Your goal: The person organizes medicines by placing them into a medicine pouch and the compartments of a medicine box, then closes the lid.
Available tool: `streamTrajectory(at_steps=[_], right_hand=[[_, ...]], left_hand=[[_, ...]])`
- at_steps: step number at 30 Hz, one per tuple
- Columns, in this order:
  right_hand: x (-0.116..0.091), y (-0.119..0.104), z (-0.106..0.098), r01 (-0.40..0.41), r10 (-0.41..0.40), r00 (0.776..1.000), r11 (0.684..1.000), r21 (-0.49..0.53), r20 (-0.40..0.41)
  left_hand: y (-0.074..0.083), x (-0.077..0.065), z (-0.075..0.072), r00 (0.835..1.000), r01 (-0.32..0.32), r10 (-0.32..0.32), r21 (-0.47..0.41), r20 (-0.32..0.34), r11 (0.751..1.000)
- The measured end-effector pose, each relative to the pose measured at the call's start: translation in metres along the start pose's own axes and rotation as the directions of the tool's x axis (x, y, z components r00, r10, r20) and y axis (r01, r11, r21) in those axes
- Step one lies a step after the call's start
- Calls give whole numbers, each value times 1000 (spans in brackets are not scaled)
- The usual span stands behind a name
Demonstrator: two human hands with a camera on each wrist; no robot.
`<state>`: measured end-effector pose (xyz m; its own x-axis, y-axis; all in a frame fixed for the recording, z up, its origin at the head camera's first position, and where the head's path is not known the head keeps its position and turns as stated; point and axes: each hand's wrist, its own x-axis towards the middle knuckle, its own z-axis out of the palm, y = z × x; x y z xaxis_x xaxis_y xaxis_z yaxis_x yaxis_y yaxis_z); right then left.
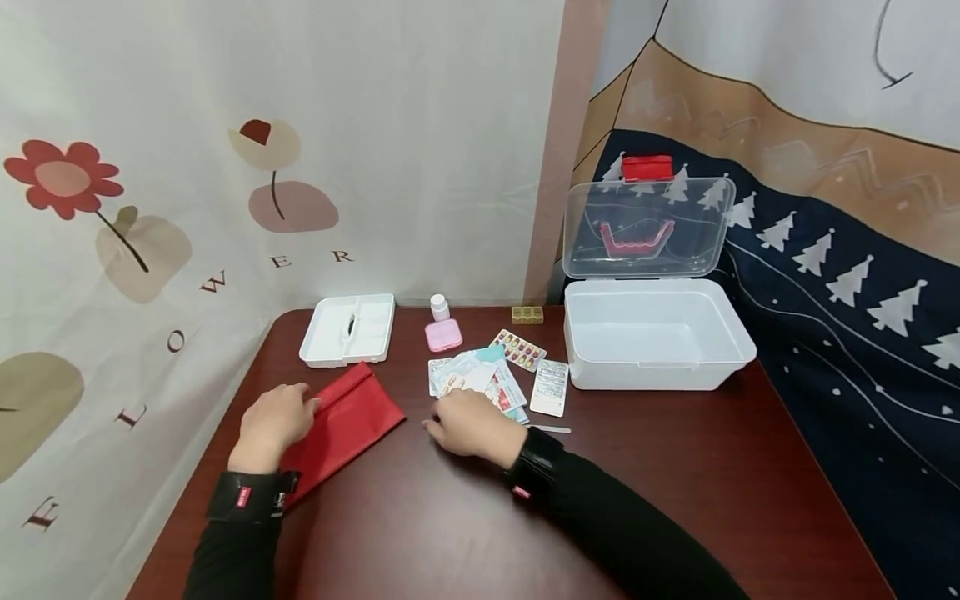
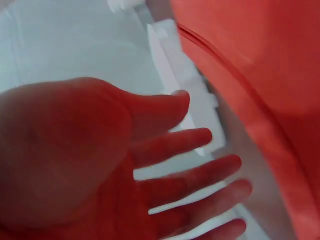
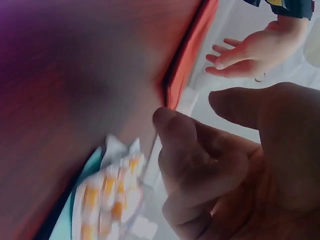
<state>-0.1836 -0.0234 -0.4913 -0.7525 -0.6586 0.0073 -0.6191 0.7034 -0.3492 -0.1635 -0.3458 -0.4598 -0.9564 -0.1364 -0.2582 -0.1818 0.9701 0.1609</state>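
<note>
My left hand (image 1: 273, 421) hovers at the left edge of a flat red zip pouch (image 1: 348, 429) on the table. In the left wrist view its fingers (image 2: 195, 172) are extended and spread, with the pouch beyond the fingertips. My right hand (image 1: 476, 425) is just in front of a pile of small packets (image 1: 480, 371). The right wrist view shows its thumb apart from loosely bent fingers (image 3: 175, 135), with nothing between them. Blister packs (image 1: 520, 350) lie around the packets, and a white blister card (image 1: 550, 387) is on their right.
Behind the pouch lies a white divided case (image 1: 372, 325). A white bottle (image 1: 439, 308), a pink box (image 1: 443, 335) and a yellow pill box (image 1: 527, 315) stand at the back. A white bin (image 1: 652, 375) with its clear lid (image 1: 682, 225) raised stands right. A thin white stick (image 1: 551, 429) lies nearby.
</note>
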Motion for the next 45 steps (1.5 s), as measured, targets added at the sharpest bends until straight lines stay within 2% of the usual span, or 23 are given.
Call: streamTrajectory(at_steps=[3,4,5,7,8,10,12,15,18,23,31,33,40,42,45], right_hand=[[20,-5,12,-35,34,999,999,5,36],[29,-4,22,-43,43,999,999,6,32],[37,-2,33,-56,55,998,998,15,22],[46,-6,40,-86,86,996,995,45,19],[53,-5,50,-101,101,995,994,47,0],[57,-11,51,-140,140,990,987,75,5],[56,-20,42,-167,167,986,982,86,13],[60,-26,46,-193,194,981,978,80,1],[65,-24,59,-213,215,976,974,77,-17],[70,-18,78,-257,257,966,962,91,7],[64,-11,86,-268,271,962,957,108,-16],[58,-10,82,-271,276,961,956,114,-32],[27,-15,30,-277,299,949,943,185,-103],[23,-12,29,-256,284,947,950,178,-151],[18,-13,22,-248,275,948,954,170,-160]], left_hand=[[-10,5,2,998,12,-11,-15,60,1000],[-12,6,3,997,16,-15,-18,71,1000],[-14,7,5,997,18,-17,-20,74,1000],[-16,10,8,998,13,-12,-14,62,1000],[-17,10,9,998,14,-13,-13,55,1000],[-18,12,12,999,12,-12,-11,41,1000],[-18,13,14,999,11,-11,-11,33,1000],[-17,15,17,1000,22,-21,-21,23,1000],[-16,18,18,1000,5,-5,-34,11,999],[-13,21,18,999,-42,42,-79,-2,996],[-18,19,8,995,-56,71,-193,74,980],[-17,17,5,993,-77,93,-208,71,975],[-5,13,-11,985,-165,172,-294,-3,941],[0,10,-18,983,-184,181,-300,-38,936],[10,7,-30,975,-219,196,-292,-104,931]])
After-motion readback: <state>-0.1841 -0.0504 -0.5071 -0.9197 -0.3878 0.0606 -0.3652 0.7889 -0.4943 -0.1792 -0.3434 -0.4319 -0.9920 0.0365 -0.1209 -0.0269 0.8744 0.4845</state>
